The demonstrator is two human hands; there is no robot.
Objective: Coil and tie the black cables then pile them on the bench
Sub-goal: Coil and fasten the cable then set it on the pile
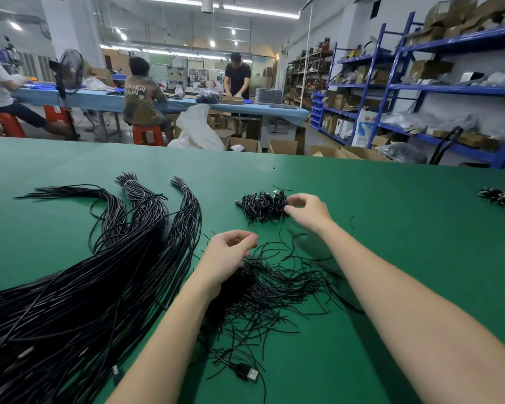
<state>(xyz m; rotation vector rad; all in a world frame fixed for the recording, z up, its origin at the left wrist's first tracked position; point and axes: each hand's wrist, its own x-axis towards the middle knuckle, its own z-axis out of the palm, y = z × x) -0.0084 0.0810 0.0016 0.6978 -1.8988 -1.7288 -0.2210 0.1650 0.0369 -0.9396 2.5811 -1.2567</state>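
The right hand touches the far pile of small coiled black cables on the green bench, fingers bent; whether it grips one, I cannot tell. The left hand pinches thin black twist ties.

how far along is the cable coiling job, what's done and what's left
Done: a small pile of coiled cables sits on the green bench. In hand: the right hand touches that pile's edge; the left hand rests on the loose short ties. Left: most of it, judging by the big bundles of uncoiled long cables.
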